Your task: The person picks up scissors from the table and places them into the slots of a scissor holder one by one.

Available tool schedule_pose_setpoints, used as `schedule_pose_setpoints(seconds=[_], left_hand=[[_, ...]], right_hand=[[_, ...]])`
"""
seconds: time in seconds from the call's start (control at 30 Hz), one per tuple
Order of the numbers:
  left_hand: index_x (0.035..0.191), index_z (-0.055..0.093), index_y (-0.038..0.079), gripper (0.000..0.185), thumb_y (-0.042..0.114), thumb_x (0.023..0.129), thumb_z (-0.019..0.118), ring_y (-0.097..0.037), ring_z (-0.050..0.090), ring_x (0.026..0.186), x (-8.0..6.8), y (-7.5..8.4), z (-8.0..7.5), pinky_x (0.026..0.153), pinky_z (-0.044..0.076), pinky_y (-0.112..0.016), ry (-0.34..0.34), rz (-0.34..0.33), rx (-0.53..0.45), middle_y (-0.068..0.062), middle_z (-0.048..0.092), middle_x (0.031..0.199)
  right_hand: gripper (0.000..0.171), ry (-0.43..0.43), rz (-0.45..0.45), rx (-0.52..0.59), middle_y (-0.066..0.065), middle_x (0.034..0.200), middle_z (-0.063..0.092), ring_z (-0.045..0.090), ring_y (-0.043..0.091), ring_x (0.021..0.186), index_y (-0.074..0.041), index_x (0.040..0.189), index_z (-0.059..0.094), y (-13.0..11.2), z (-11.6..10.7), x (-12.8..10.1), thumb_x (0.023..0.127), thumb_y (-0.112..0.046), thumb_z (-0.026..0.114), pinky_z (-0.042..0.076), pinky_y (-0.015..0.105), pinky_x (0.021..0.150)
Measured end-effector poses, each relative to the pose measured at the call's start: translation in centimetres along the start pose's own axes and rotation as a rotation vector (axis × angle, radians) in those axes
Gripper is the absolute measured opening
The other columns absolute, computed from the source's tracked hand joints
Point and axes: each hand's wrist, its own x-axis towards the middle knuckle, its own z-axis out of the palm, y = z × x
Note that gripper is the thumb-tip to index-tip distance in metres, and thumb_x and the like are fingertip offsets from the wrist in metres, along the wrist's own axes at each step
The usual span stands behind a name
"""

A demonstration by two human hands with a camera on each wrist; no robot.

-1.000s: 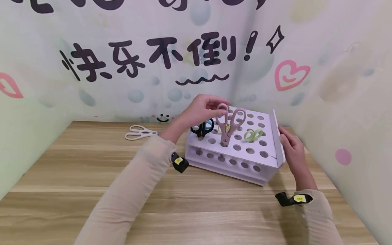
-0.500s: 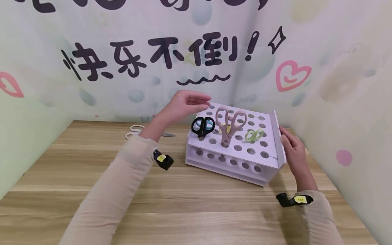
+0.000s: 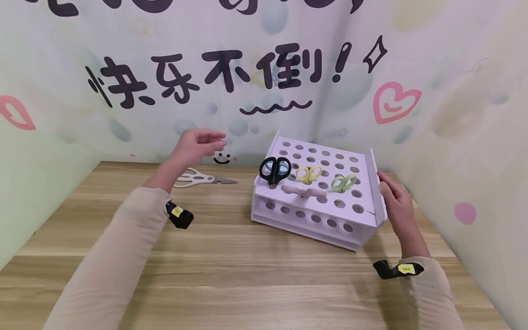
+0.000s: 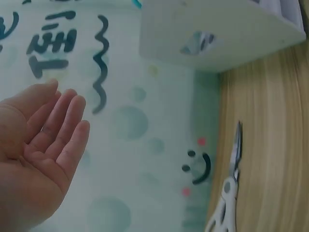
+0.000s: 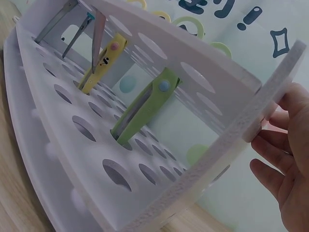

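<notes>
Pink scissors (image 3: 304, 191) lie flat across the top of the white holed rack (image 3: 363, 223) in the head view, handles to either side, near its front edge. The rack stands on the wooden worktop (image 3: 231, 270) and holds three more pairs upright in its holes: black scissors (image 3: 274, 169), yellow scissors (image 3: 309, 173) and green scissors (image 3: 344, 182). The left hand (image 3: 197, 145) hovers in the air with fingers loosely spread, holding nothing, above white scissors (image 3: 200, 178) that lie on the worktop left of the rack. The right hand (image 3: 394, 204) rests with straight fingers against the rack's right wall.

From the left wrist, the left hand (image 4: 36, 150) shows an empty palm with fingers straight; the white scissors (image 4: 229, 193) lie on the worktop below the rack's corner (image 4: 217, 36).

From the right wrist, blades hang through the rack (image 5: 72, 159): the yellow pair (image 5: 101, 63) and the green pair (image 5: 145, 106) reach into holes of the lower shelf. The right hand's fingers (image 5: 285, 145) lie straight against the wall's edge.
</notes>
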Motion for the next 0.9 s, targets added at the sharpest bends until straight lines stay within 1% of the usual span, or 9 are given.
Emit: schedule_pose_setpoints(seconds=[0.17, 0.27, 0.33, 0.47, 0.6, 0.67, 0.77, 0.83, 0.9], left_hand=[[0.118, 0.058, -0.004, 0.037, 0.016, 0.087, 0.064, -0.006, 0.063, 0.081, -0.2, -2.1, -1.9, 0.074, 0.051, -0.023, 0.042, -0.055, -0.006, -0.014, 0.064, 0.107], [0.12, 0.056, -0.005, 0.04, 0.018, 0.088, 0.063, -0.002, 0.061, 0.08, -0.7, -3.4, -3.3, 0.075, 0.051, -0.023, 0.068, -0.096, 0.023, -0.014, 0.063, 0.11], [0.121, 0.054, -0.006, 0.041, 0.019, 0.089, 0.062, 0.0, 0.06, 0.079, -1.0, -4.4, -4.3, 0.075, 0.051, -0.022, 0.088, -0.127, 0.038, -0.011, 0.064, 0.107], [0.125, 0.05, -0.007, 0.045, 0.02, 0.091, 0.057, 0.005, 0.058, 0.076, -2.1, -6.5, -6.1, 0.074, 0.05, -0.019, 0.118, -0.199, 0.069, -0.002, 0.064, 0.101], [0.131, 0.043, -0.008, 0.05, 0.022, 0.093, 0.053, 0.009, 0.054, 0.075, -3.4, -8.7, -7.5, 0.083, 0.049, -0.026, 0.114, -0.271, 0.087, -0.009, 0.058, 0.111], [0.133, 0.039, -0.009, 0.052, 0.023, 0.094, 0.052, 0.01, 0.052, 0.075, -3.9, -9.7, -8.0, 0.084, 0.048, -0.027, 0.106, -0.303, 0.095, -0.011, 0.054, 0.116], [0.135, 0.036, -0.008, 0.057, 0.027, 0.094, 0.052, 0.007, 0.051, 0.079, -4.6, -11.0, -8.4, 0.085, 0.047, -0.026, 0.107, -0.357, 0.103, -0.015, 0.051, 0.122], [0.136, 0.035, -0.007, 0.058, 0.028, 0.094, 0.052, -0.002, 0.052, 0.089, -4.8, -11.6, -8.5, 0.087, 0.046, -0.027, 0.107, -0.384, 0.104, -0.019, 0.048, 0.127], [0.137, 0.034, -0.007, 0.058, 0.029, 0.094, 0.052, -0.015, 0.05, 0.102, -5.0, -12.1, -8.5, 0.092, 0.044, -0.033, 0.109, -0.404, 0.096, -0.023, 0.043, 0.132]], right_hand=[[0.044, -0.011, 0.008, 0.071, 0.002, 0.14, 0.04, 0.046, 0.003, 0.104, -0.014, 0.139, 0.041, 0.2, 0.0, 0.0, 0.096, -0.024, 0.049, 0.043, 0.008, 0.075], [0.044, -0.009, 0.002, 0.063, 0.002, 0.14, 0.04, 0.046, 0.002, 0.104, -0.014, 0.139, 0.041, 0.3, -0.1, 0.0, 0.096, -0.023, 0.048, 0.043, 0.008, 0.075], [0.044, -0.005, -0.001, 0.057, 0.001, 0.14, 0.041, 0.046, 0.002, 0.104, -0.014, 0.139, 0.041, 0.4, -0.1, 0.1, 0.096, -0.023, 0.048, 0.043, 0.008, 0.075], [0.044, -0.002, -0.002, 0.064, 0.0, 0.139, 0.042, 0.046, 0.002, 0.103, -0.013, 0.138, 0.042, 0.5, -0.2, 0.1, 0.096, -0.022, 0.048, 0.043, 0.008, 0.074], [0.044, -0.003, 0.004, 0.035, 0.001, 0.139, 0.041, 0.046, 0.002, 0.104, -0.014, 0.139, 0.041, 0.4, -0.2, 0.1, 0.096, -0.024, 0.048, 0.043, 0.008, 0.075], [0.044, -0.004, 0.006, 0.01, 0.002, 0.14, 0.04, 0.045, 0.002, 0.105, -0.015, 0.139, 0.04, 0.4, -0.1, 0.1, 0.097, -0.025, 0.047, 0.043, 0.008, 0.075], [0.045, -0.006, 0.004, -0.001, 0.004, 0.141, 0.039, 0.045, 0.002, 0.106, -0.014, 0.14, 0.04, 0.3, -0.1, 0.0, 0.097, -0.025, 0.046, 0.042, 0.007, 0.076], [0.045, -0.005, 0.001, 0.006, 0.004, 0.141, 0.039, 0.045, 0.002, 0.107, -0.014, 0.139, 0.04, 0.2, -0.2, 0.0, 0.097, -0.025, 0.046, 0.042, 0.007, 0.076], [0.045, -0.003, 0.0, 0.01, 0.004, 0.141, 0.039, 0.045, 0.002, 0.107, -0.013, 0.139, 0.04, 0.2, -0.2, 0.0, 0.097, -0.025, 0.047, 0.042, 0.007, 0.076]])
